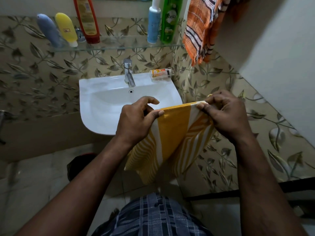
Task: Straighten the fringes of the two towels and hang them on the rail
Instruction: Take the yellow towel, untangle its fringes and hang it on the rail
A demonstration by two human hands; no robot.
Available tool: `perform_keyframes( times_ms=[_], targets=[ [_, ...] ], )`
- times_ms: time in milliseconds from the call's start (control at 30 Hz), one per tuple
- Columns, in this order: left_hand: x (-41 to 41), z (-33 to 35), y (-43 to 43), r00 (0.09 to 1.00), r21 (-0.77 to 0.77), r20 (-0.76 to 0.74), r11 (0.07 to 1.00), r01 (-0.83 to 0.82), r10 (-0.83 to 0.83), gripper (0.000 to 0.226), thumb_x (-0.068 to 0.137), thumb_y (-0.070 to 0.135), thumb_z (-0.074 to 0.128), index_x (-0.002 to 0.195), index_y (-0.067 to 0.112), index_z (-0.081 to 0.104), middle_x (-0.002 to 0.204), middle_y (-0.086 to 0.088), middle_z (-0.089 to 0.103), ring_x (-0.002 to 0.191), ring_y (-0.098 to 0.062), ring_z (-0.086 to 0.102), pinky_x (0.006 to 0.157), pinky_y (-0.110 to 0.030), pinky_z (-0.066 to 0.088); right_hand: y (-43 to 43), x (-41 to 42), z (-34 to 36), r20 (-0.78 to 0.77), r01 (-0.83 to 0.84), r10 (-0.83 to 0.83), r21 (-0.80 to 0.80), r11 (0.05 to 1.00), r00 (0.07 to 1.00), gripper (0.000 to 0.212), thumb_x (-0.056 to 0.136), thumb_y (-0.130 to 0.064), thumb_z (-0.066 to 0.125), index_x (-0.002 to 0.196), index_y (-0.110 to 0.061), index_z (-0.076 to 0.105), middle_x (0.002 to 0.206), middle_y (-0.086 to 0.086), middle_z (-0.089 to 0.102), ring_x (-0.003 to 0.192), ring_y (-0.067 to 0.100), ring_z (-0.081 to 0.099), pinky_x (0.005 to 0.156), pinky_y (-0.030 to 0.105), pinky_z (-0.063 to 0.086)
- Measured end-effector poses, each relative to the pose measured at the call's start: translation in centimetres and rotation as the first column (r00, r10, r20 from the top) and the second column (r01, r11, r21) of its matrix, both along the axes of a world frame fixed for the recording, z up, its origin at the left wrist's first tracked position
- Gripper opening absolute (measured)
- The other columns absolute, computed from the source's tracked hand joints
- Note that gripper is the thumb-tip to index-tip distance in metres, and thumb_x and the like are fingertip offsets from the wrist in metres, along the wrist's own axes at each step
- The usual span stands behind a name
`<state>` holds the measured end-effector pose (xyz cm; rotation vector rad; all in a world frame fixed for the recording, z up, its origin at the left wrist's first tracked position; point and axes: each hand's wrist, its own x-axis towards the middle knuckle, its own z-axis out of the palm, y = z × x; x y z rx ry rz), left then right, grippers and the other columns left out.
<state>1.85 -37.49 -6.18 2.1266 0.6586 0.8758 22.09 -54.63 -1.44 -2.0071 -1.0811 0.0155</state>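
A white sink (102,106) sits close ahead. Before it, the yellow striped towel (172,132) hangs stretched between both hands: left hand (136,120) and right hand (225,114) each pinch its top edge. The orange towel (201,28) hangs upper right, its top cut off.

Orange towel (201,29) cropped at top

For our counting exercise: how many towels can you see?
2: a yellow-and-white striped towel held by both hands before the sink, and an orange checked towel hanging top right. Others may be hidden.
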Motion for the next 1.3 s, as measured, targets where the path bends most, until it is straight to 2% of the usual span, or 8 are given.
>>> perform_keyframes(
  times_ms=[167, 267, 367, 500, 800, 900, 1033, 1300],
  targets=[
    [1.1, 0.8, -0.6, 1.0, 0.068, 0.005, 0.998, 0.006, -0.007, 0.018, 0.099, 0.032, 0.072, 0.1, 0.017, 0.083, 0.088, 0.003, 0.079, 0.077, -0.009, 0.07, 0.068, -0.027, 0.057, 1.1, 0.1, -0.7, 0.064, 0.164, -0.164, -0.002, 0.986, 0.984, 0.013, 0.087, -0.029, 0.084, 0.095, -0.02, 0.08, 0.098, 0.002, 0.065, 0.093, 0.022, 0.065, 0.078, 0.029, 0.048],
    [2.5, 1.1, -1.1, 0.999, 0.13, -0.018, 0.991, 0.043, -0.041, 0.019, 0.099, 0.03, 0.07, 0.1, 0.016, 0.082, 0.088, 0.001, 0.079, 0.076, -0.013, 0.07, 0.068, -0.033, 0.058, 2.3, -1.7, -1.2, 0.12, 0.357, -0.358, 0.029, 0.933, 0.926, 0.038, 0.083, -0.024, 0.086, 0.119, -0.015, 0.078, 0.109, 0.001, 0.054, 0.101, 0.011, 0.055, 0.084, 0.01, 0.037],
    [3.4, 1.8, -1.3, 0.997, 0.207, -0.019, 0.975, 0.08, -0.077, 0.015, 0.096, 0.025, 0.07, 0.096, 0.015, 0.082, 0.084, -0.001, 0.078, 0.073, -0.017, 0.068, 0.065, -0.034, 0.054, 2.6, -3.9, -1.1, 0.26, 0.102, -0.126, 0.105, 0.989, 0.957, 0.052, 0.083, -0.022, 0.085, 0.132, -0.014, 0.072, 0.115, 0.007, 0.053, 0.101, 0.002, 0.045, 0.089, 0.0, 0.036],
    [3.1, 2.2, -0.7, 0.963, 0.2, -0.019, 0.942, 0.269, -0.27, 0.012, 0.094, 0.016, 0.07, 0.099, 0.011, 0.079, 0.084, -0.002, 0.075, 0.074, -0.015, 0.065, 0.064, -0.03, 0.048, 2.6, -3.5, -0.3, 0.067, -0.292, 0.302, -0.133, 0.947, 0.951, 0.047, 0.082, -0.034, 0.078, 0.127, -0.025, 0.075, 0.104, -0.001, 0.057, 0.098, 0.014, 0.058, 0.085, 0.027, 0.05],
    [1.3, 1.4, -0.7, 0.935, -0.228, 0.099, 0.907, 0.355, -0.341, 0.018, 0.1, 0.011, 0.062, 0.112, 0.023, 0.056, 0.093, 0.003, 0.075, 0.084, -0.018, 0.07, 0.074, -0.039, 0.055, 1.9, -2.2, 0.8, -0.106, -0.16, 0.16, 0.005, 0.987, 0.981, 0.014, 0.08, -0.026, 0.09, 0.088, -0.022, 0.08, 0.089, -0.011, 0.066, 0.083, -0.002, 0.063, 0.072, 0.016, 0.048],
    [0.5, 0.7, -0.5, 0.935, -0.166, 0.077, 0.92, 0.355, -0.346, 0.021, 0.095, 0.002, 0.058, 0.103, 0.021, 0.056, 0.097, 0.003, 0.07, 0.097, -0.021, 0.071, 0.084, -0.05, 0.056, 1.5, -2.0, 0.7, -0.171, -0.182, 0.192, 0.074, 0.981, 0.966, 0.012, 0.083, -0.022, 0.088, 0.087, -0.017, 0.078, 0.091, -0.01, 0.066, 0.086, -0.001, 0.063, 0.078, 0.019, 0.049],
    [0.5, 0.9, -0.7, 0.945, -0.079, 0.059, 0.943, 0.325, -0.321, 0.029, 0.091, -0.007, 0.059, 0.1, 0.018, 0.071, 0.091, 0.012, 0.072, 0.081, -0.02, 0.067, 0.073, -0.042, 0.055, 1.6, -2.3, 0.7, -0.19, -0.22, 0.24, 0.122, 0.968, 0.952, 0.011, 0.085, -0.023, 0.086, 0.088, -0.017, 0.077, 0.093, -0.008, 0.066, 0.089, 0.008, 0.064, 0.081, 0.031, 0.054],
    [0.4, -0.4, -1.0, 0.912, -0.166, 0.035, 0.898, 0.409, -0.409, 0.014, 0.093, 0.035, 0.077, 0.104, 0.026, 0.073, 0.085, 0.007, 0.073, 0.079, -0.014, 0.07, 0.071, -0.036, 0.056, 0.9, -2.1, 2.1, -0.165, -0.26, 0.28, 0.134, 0.956, 0.946, 0.017, 0.084, -0.038, 0.081, 0.09, -0.024, 0.076, 0.096, -0.009, 0.065, 0.092, 0.016, 0.066, 0.079, 0.046, 0.058]
  ],
)
